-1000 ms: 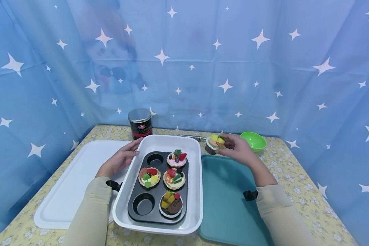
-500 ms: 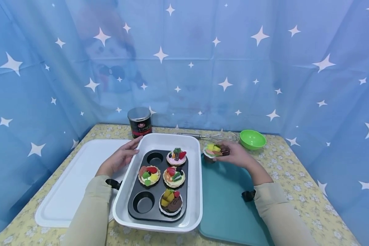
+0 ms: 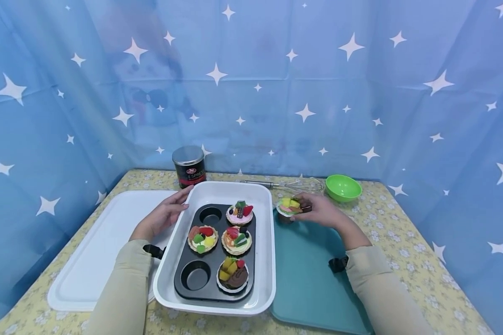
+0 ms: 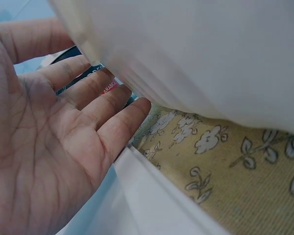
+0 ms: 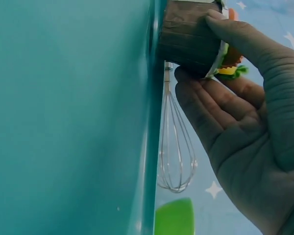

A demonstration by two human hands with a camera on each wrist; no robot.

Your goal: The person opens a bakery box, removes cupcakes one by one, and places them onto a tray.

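The cake (image 3: 288, 209) is near the far left corner of the green tray (image 3: 314, 274), close to the white pan. It is a brown cup with a white edge, its top facing up. Yellow, pink and green bits sit on it. The right hand (image 3: 322, 212) pinches it between thumb and fingers. I cannot tell if the cup rests on the tray.

The left hand (image 3: 162, 217) is loose, with its fingers nearly straight and touching the side of the pan (image 3: 265, 251). In the pan lies a dark tin (image 3: 214, 260) with six round holes. Four cakes sit in it. A pink cake (image 3: 239, 214) is at the back right. In the middle row are a striped cake (image 3: 236, 240) on the right and a fruit cake (image 3: 202, 240) on the left. A choc cake (image 3: 233, 276) with yellow bits is at the front right.

A white tray (image 3: 109, 246) is left of the pan. Behind the pan stands a black can (image 3: 189, 171) with its lid on. A whisk (image 3: 263, 184) and a green bowl (image 3: 343, 197) are at the back. A flower cloth (image 3: 419, 279) is under it all.
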